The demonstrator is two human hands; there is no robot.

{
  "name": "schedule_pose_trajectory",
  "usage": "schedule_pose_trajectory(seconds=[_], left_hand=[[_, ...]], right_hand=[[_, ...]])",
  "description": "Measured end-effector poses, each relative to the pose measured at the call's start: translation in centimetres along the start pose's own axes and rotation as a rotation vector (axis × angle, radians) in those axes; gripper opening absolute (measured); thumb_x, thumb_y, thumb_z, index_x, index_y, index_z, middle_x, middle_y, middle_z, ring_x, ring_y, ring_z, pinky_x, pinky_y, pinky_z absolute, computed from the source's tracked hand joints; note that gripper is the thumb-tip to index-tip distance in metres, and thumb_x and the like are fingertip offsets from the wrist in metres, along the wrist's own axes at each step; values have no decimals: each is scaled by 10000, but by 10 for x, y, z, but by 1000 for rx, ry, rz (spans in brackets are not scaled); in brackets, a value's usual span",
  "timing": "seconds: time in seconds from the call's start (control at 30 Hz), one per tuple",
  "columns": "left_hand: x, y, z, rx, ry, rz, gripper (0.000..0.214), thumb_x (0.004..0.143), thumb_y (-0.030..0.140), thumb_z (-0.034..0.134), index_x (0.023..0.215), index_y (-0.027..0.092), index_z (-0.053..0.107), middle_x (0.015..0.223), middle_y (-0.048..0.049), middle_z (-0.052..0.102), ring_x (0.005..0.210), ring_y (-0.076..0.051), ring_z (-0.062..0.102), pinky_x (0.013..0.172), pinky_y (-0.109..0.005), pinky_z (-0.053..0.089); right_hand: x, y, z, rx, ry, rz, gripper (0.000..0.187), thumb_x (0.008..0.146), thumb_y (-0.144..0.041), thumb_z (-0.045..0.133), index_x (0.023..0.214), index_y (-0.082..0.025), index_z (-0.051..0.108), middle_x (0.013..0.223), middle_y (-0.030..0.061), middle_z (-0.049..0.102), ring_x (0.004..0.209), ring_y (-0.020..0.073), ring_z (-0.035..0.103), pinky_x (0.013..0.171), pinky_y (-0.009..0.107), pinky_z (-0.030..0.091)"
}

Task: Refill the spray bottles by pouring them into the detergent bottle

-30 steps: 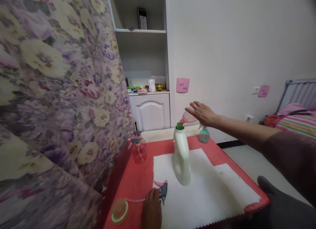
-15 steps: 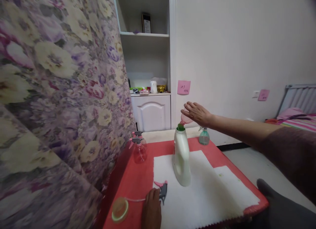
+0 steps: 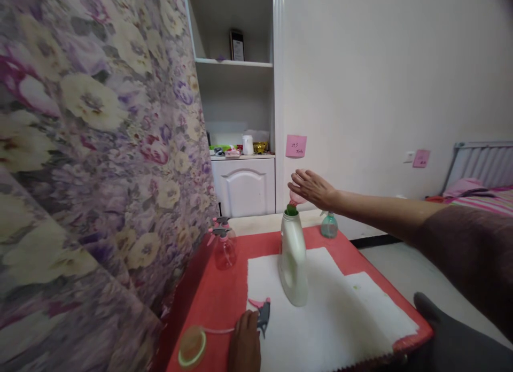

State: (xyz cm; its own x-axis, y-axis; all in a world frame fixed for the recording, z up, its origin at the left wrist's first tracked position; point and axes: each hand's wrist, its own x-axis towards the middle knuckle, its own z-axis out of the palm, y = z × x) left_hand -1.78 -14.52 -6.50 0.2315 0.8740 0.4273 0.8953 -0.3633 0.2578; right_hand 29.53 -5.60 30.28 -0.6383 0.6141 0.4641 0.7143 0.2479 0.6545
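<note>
My right hand (image 3: 312, 188) reaches over the jug and grips a pink see-through bottle (image 3: 296, 197), mostly hidden behind the fingers. The bottle is tipped neck down at the mouth of a pale green jug with a handle (image 3: 294, 260), which stands upright. Something green (image 3: 291, 210) shows in the jug's mouth; whether it is liquid or a funnel I cannot tell. Low in the view, my left hand (image 3: 245, 340) lies on the table with its fingers curled around a grey and pink spray head (image 3: 263, 314). The spray head's thin tube (image 3: 218, 330) points left.
White sheets (image 3: 320, 329) lie on the red tabletop (image 3: 216, 302). Pink spray bottles (image 3: 225, 252) stand at the left edge, a green spray bottle (image 3: 329, 226) at the back right. A round lid with a pale rim (image 3: 192, 348) lies front left. A floral curtain (image 3: 100, 190) hangs left.
The view has shifted slightly. Both hands keep nearly the same places relative to the jug and the spray head, and the pink bottle stays tipped at the jug's mouth.
</note>
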Motion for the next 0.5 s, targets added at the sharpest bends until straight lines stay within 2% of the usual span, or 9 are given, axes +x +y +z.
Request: schedule_pose_trajectory(seconds=[0.13,0.3,0.5], left_hand=[[0,3,-3,-27,11,-36,457,825,13,397,1156,200,652,1182,-90,688,1097,-214,636,957,-342,495],[0,2,-1,-3,8,-18,417,842,35,408,1143,179,657,1182,-109,691,1113,-231,636,965,-352,497],[0,-3,3,-7,57,3,401,844,37,426,1120,198,668,1167,-102,701,1099,-230,645,950,-359,509]], right_hand=[[-2,1,-1,7,-1,7,571,732,-6,521,1267,-206,504,1336,137,513,1266,350,405,978,490,391],[-7,3,-2,-17,-14,7,609,692,-4,532,1275,-177,488,1324,167,519,1242,374,421,944,503,409],[-13,5,-2,-2,-37,53,645,717,-25,527,1327,-217,449,1352,150,511,1253,363,412,924,475,397]])
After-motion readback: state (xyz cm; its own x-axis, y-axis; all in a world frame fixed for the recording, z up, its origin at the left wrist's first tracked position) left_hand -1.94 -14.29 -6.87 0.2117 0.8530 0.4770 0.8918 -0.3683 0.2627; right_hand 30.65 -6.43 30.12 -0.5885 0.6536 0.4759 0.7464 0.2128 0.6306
